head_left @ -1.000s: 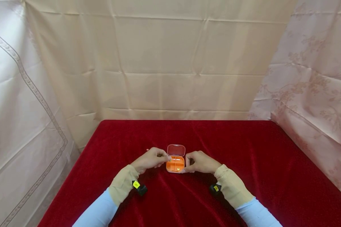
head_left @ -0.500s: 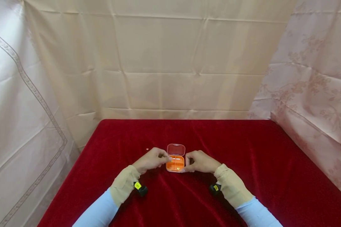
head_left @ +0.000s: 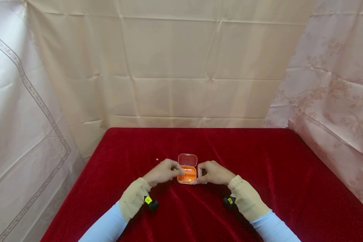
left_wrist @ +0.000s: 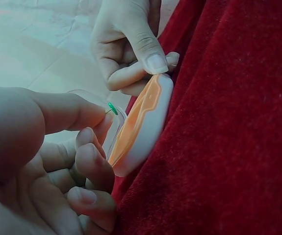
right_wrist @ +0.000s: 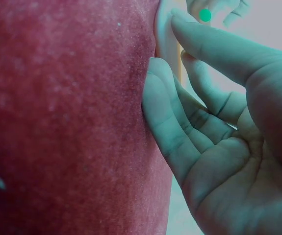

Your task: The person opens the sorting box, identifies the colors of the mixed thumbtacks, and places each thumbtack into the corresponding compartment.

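An orange pill box point(head_left: 191, 174) with a white base and several compartments lies on the red cloth, its clear lid point(head_left: 187, 160) raised at the back. My left hand point(head_left: 165, 170) pinches a green thumbtack point(left_wrist: 113, 108) between thumb and forefinger, over the left part of the box. Its round flat head faces the right wrist camera, and a thin pin shows in the left wrist view. My right hand point(head_left: 215, 172) grips the box's right edge, thumb at the near corner. A small yellow round piece point(head_left: 190, 180) lies in the near right compartment.
A small pale pink round piece point(head_left: 157, 159) lies on the red cloth point(head_left: 245, 148), left of the box and beyond my left hand. Beige curtains point(head_left: 181, 67) hang behind the table, with pale patterned cloth at both sides.
My left hand has shifted slightly right, with its fingertips farther over the left part of the box. The right hand and the box have stayed in place.
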Demonstrator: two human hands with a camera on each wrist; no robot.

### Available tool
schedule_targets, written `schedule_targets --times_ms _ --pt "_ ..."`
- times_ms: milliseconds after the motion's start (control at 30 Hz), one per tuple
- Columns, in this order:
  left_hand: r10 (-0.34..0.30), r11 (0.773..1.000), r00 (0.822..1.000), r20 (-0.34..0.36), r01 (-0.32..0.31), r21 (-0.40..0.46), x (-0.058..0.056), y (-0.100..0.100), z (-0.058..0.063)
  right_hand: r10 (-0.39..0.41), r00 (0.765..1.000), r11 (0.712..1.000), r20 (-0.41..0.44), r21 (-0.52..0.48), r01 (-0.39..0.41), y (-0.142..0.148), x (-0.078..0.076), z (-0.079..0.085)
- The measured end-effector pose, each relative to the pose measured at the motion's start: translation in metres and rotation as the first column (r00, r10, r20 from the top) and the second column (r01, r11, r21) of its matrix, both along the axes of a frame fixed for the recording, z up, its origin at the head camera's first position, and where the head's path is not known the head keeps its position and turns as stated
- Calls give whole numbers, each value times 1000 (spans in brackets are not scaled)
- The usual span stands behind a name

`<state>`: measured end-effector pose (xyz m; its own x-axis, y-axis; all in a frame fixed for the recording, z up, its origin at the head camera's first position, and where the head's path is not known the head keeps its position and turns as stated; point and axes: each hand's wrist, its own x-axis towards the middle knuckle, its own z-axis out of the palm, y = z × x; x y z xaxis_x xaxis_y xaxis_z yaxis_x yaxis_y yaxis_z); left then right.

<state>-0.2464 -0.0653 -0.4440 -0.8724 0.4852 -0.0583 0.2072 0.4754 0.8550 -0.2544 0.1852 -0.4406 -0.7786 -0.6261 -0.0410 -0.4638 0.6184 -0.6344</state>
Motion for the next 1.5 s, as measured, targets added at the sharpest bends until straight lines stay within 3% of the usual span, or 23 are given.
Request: schedule_targets --times_ms 467,1167,1500 --pt "-40 997 996 -77 34 -75 4 4 -1 1 1000 1000 9 -17 0 -1 4 3" --pt "-60 993 982 -179 40 -114 6 8 -1 -11 1000 1000 28 -12 12 -2 3 4" --pt "-3 998 991 -134 -6 -67 0 -4 5 -9 1000 1000 20 -5 9 -2 1 2"
